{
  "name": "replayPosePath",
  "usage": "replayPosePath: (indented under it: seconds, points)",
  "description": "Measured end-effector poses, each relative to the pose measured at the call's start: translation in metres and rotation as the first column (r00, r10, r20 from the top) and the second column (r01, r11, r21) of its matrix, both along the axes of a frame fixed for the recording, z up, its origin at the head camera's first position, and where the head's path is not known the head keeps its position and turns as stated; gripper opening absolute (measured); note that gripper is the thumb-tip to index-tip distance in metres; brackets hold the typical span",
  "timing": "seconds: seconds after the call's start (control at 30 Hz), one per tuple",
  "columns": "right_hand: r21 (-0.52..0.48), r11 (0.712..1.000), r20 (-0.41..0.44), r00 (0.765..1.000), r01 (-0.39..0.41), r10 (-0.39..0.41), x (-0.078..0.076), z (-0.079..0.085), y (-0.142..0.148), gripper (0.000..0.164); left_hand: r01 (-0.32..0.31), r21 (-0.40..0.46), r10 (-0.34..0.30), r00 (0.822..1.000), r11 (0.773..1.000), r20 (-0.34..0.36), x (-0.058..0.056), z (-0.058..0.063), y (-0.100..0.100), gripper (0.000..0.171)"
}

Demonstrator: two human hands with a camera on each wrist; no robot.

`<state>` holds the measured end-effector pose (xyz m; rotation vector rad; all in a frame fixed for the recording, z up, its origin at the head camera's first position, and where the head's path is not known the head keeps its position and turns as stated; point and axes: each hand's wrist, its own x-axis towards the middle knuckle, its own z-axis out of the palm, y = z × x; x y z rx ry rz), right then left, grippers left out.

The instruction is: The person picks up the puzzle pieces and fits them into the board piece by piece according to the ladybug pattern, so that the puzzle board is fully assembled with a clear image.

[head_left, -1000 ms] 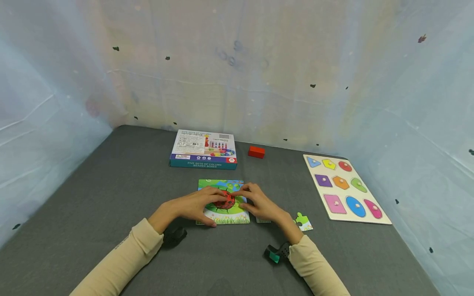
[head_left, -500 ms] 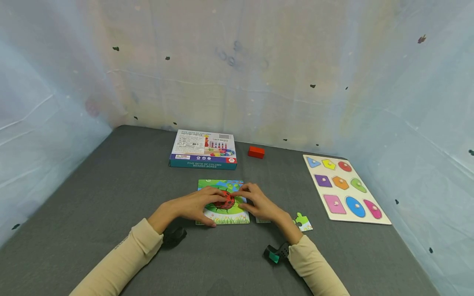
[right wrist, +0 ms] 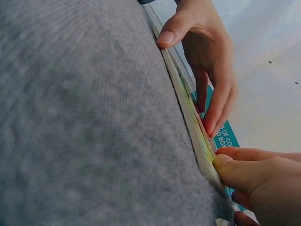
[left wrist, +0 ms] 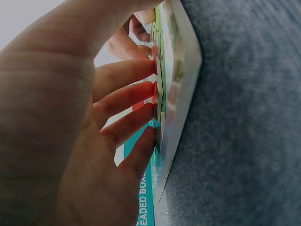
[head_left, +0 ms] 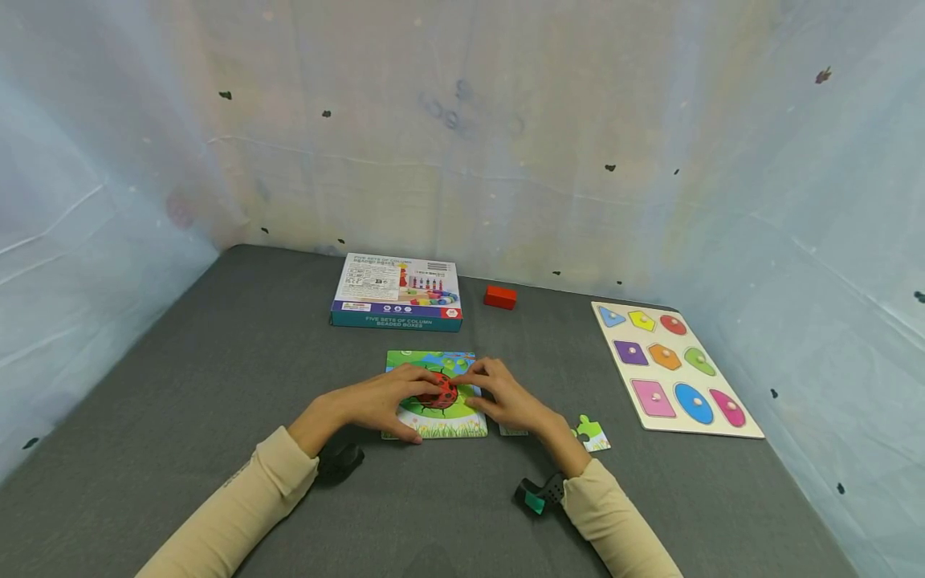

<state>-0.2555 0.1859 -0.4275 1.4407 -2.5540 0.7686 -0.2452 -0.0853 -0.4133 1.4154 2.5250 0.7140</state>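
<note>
A jigsaw puzzle (head_left: 455,428) with a red ladybug on green lies flat on the dark grey table. My left hand (head_left: 379,399) reaches over its left half, fingertips on the ladybug and thumb by the near edge. From the left wrist view, the fingers (left wrist: 129,89) are extended and touch the picture surface. My right hand (head_left: 509,400) covers part of the right side. In the right wrist view, its thumb and index finger (right wrist: 247,154) press on the puzzle close together. A loose green-and-white puzzle piece (head_left: 594,434) lies beyond the right wrist.
Another piece (head_left: 514,431) is partly hidden under my right hand. Behind the puzzle lie a flat beaded-toy box (head_left: 397,292) and a red block (head_left: 500,297). To the right is a board of coloured knobbed shapes (head_left: 682,369). Pale sheeting (head_left: 462,160) hangs around the table.
</note>
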Motion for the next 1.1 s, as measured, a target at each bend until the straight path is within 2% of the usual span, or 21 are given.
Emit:
replayPosePath:
  seconds: [0.17, 0.4, 0.5, 0.87, 1.1]
  points:
    - [0.025, 1.0, 0.038, 0.999, 0.015, -0.016, 0.003, 0.003, 0.0, 0.038, -0.002, -0.004, 0.002, 1.0, 1.0, 0.009, 0.0, 0.001, 0.0, 0.072]
    - [0.144, 0.988, 0.061, 0.996, 0.062, -0.071, 0.009, 0.008, 0.002, 0.073, -0.025, -0.042, 0.025, 1.0, 0.999, 0.01, 0.001, 0.001, 0.002, 0.071]
    - [0.173, 0.983, 0.075, 0.994, 0.063, -0.077, 0.011, 0.009, 0.003, 0.083, -0.041, -0.059, 0.042, 0.999, 0.997, 0.011, 0.002, 0.002, 0.002, 0.069]
    - [0.168, 0.983, 0.118, 0.989, 0.071, -0.092, 0.011, 0.006, 0.005, 0.081, -0.086, -0.099, 0.089, 0.996, 0.991, 0.027, 0.003, 0.008, -0.002, 0.069]
    - [0.178, 0.981, 0.081, 0.993, 0.071, -0.087, 0.01, 0.004, 0.006, 0.08, -0.116, -0.163, 0.116, 0.993, 0.98, -0.007, 0.004, 0.013, -0.011, 0.077]
